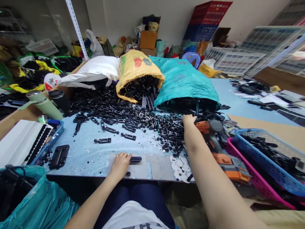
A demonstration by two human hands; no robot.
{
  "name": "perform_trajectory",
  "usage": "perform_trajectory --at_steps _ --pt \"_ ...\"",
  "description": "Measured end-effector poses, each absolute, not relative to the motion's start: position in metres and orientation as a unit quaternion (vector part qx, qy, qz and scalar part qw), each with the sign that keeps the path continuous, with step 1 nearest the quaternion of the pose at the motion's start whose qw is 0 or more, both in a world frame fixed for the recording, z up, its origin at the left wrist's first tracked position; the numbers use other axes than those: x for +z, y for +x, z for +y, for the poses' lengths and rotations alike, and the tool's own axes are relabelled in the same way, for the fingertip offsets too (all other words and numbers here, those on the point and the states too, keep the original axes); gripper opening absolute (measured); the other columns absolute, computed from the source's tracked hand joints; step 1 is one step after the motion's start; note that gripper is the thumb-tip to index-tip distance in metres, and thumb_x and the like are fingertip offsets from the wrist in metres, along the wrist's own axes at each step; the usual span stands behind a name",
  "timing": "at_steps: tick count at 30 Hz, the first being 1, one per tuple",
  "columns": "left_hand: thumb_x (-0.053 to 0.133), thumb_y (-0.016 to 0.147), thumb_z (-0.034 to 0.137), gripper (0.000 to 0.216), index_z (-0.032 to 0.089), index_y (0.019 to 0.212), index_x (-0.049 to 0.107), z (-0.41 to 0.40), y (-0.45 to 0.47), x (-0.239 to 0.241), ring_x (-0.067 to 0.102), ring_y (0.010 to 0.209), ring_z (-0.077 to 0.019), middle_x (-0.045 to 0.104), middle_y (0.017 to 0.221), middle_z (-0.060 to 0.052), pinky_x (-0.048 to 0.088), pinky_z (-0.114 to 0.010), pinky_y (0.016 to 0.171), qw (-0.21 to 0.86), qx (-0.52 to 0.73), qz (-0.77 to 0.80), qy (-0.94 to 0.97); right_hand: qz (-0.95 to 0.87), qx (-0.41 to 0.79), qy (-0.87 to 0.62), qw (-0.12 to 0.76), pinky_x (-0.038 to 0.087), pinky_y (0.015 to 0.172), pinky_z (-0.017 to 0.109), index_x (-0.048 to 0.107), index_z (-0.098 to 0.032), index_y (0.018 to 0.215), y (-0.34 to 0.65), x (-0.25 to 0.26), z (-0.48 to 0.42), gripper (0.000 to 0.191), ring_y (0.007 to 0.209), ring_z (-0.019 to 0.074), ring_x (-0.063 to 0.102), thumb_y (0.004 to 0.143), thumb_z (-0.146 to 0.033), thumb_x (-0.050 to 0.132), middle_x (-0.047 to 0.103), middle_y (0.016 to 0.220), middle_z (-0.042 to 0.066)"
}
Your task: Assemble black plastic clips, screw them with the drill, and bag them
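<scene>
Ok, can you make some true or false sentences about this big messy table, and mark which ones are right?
1. The left hand is next to a dark part. True.
2. The right hand holds the green bottle. False: it is at the heap of small pieces.
3. The yellow sack lies between the white sack and the teal sack. True.
4. Both baskets at the far right are yellow. False: there is a blue basket and a pink basket.
5. White discs lie on the table. True.

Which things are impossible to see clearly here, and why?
Head view:
Right hand: whether it holds anything; its own back hides that.
Black piece: one end, hidden by the left hand.
Rear teal sack: deep inside, hidden by shadow.
Shirt print: cut off by bottom edge.
</scene>
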State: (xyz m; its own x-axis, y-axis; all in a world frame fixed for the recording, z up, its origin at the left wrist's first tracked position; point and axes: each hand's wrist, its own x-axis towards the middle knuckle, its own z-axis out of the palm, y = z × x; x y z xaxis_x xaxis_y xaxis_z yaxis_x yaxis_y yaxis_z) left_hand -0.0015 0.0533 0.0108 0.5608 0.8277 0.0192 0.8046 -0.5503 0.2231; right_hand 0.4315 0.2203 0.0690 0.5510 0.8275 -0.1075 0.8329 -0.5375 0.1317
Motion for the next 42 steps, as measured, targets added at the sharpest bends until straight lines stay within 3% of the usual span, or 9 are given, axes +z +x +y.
perform_trajectory --at_steps 6,11,13,19,23,28,30,37,42 --pt "0.052 0.085 0.028 0.043 0.018 0.127 0.048 0.052 -0.003 0.004 0.051 0.108 -0.0258 0.057 0.113 -0.012 0.042 -0.041 0.091 0.125 0.142 0.462 0.867 0.569 -0.051 0.82 0.042 0.038 0.091 0.043 0.06 -0.018 0.113 0.41 0.107 0.234 0.034 0.107 0.0267 0.054 0.082 -0.031 0.057 0.06 0.115 0.014" --pt "0.048 0.088 0.035 0.053 0.015 0.135 0.035 0.07 0.015 0.021 0.041 0.124 -0.0253 0.045 0.131 -0.016 0.037 -0.041 0.101 0.164 0.322 0.457 0.813 0.7 -0.25 0.566 -0.357 0.046 0.08 0.034 0.059 -0.016 0.099 0.323 0.129 0.185 0.039 0.087 0.019 0.059 0.075 -0.046 0.063 0.065 0.093 0.006" --pt "0.051 0.086 0.036 0.058 0.015 0.137 0.031 0.078 0.028 0.03 0.037 0.127 -0.0261 0.042 0.135 -0.016 0.036 -0.042 0.102 0.174 0.366 0.449 0.797 0.68 -0.376 0.459 -0.431 0.047 0.083 0.036 0.058 -0.018 0.093 0.276 0.126 0.151 0.034 0.087 0.0175 0.06 0.074 -0.045 0.065 0.066 0.091 0.004" --pt "0.038 0.09 0.02 0.023 0.014 0.105 0.055 0.081 0.059 0.032 0.06 0.088 -0.0219 0.063 0.091 -0.01 0.048 -0.036 0.079 0.239 0.348 0.495 0.759 0.564 -0.478 0.403 -0.539 0.046 0.089 0.037 0.045 -0.024 0.107 0.179 0.076 0.086 0.041 0.098 0.0174 0.06 0.078 -0.049 0.059 0.064 0.102 0.005" --pt "0.046 0.088 0.023 0.023 0.015 0.107 0.056 0.074 0.044 0.022 0.054 0.104 -0.0249 0.059 0.106 -0.013 0.044 -0.038 0.088 0.2 0.228 0.419 0.856 0.635 -0.352 0.527 -0.442 0.046 0.077 0.033 0.047 -0.02 0.099 0.192 0.056 0.072 0.035 0.084 0.018 0.061 0.085 -0.052 0.048 0.064 0.093 0.006" --pt "0.046 0.089 0.027 0.024 0.018 0.108 0.056 0.075 0.01 0.012 0.054 0.099 -0.0218 0.06 0.1 -0.008 0.044 -0.034 0.085 0.203 0.071 0.351 0.911 0.847 -0.209 0.487 -0.048 0.035 0.058 0.025 0.052 -0.019 0.097 0.242 0.052 0.044 0.037 0.067 0.0172 0.057 0.087 -0.054 0.045 0.063 0.08 0.004" --pt "0.043 0.09 0.027 0.026 0.019 0.112 0.054 0.076 0.009 0.011 0.053 0.101 -0.0217 0.06 0.104 -0.008 0.043 -0.034 0.086 0.194 0.061 0.352 0.914 0.887 -0.156 0.433 0.039 0.032 0.058 0.024 0.055 -0.018 0.094 0.246 0.045 0.031 0.037 0.071 0.0171 0.058 0.091 -0.051 0.04 0.063 0.084 0.007" --pt "0.057 0.072 0.064 0.06 0.019 0.111 0.049 0.065 0.02 0.02 0.053 0.099 -0.0274 0.059 0.103 -0.009 0.041 -0.04 0.084 0.165 0.062 0.36 0.916 0.87 -0.065 0.481 0.087 0.026 0.058 0.025 0.056 -0.019 0.095 0.227 0.032 0.015 0.04 0.075 0.0168 0.058 0.094 -0.05 0.031 0.062 0.087 0.007" --pt "0.06 0.068 0.065 0.064 0.018 0.11 0.046 0.06 0.014 0.014 0.058 0.091 -0.0263 0.059 0.101 -0.009 0.043 -0.037 0.078 0.164 0.093 0.362 0.913 0.862 -0.033 0.497 0.09 0.025 0.058 0.028 0.055 -0.02 0.096 0.22 0.049 0.008 0.038 0.074 0.0176 0.058 0.095 -0.048 0.029 0.061 0.087 0.007"
